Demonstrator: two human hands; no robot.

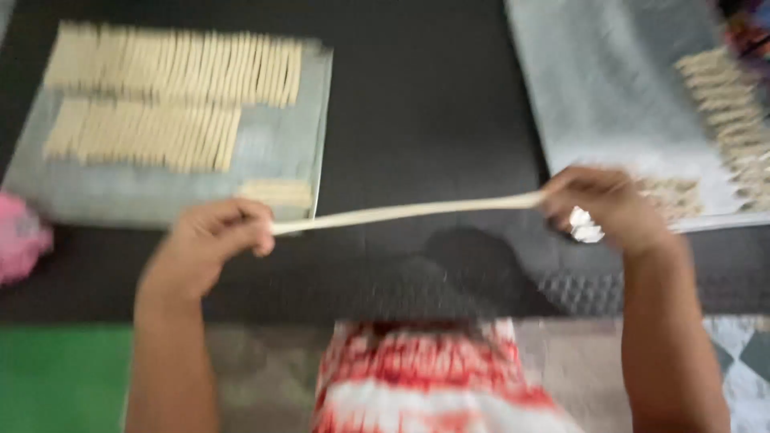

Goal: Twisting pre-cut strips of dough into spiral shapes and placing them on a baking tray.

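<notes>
We hold a pale strip of dough (401,212) stretched between our closed left hand (212,244) and right hand (601,204), above the dark table (425,104). It looks soft and tearable, best pinched at its ends. Cut pieces fill the far-left tray (160,196).

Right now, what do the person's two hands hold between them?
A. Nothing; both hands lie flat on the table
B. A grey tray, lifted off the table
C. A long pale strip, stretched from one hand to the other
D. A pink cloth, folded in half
C: the long pale strip runs stretched from the left hand to the right hand, each pinching one end above the dark table.
</notes>
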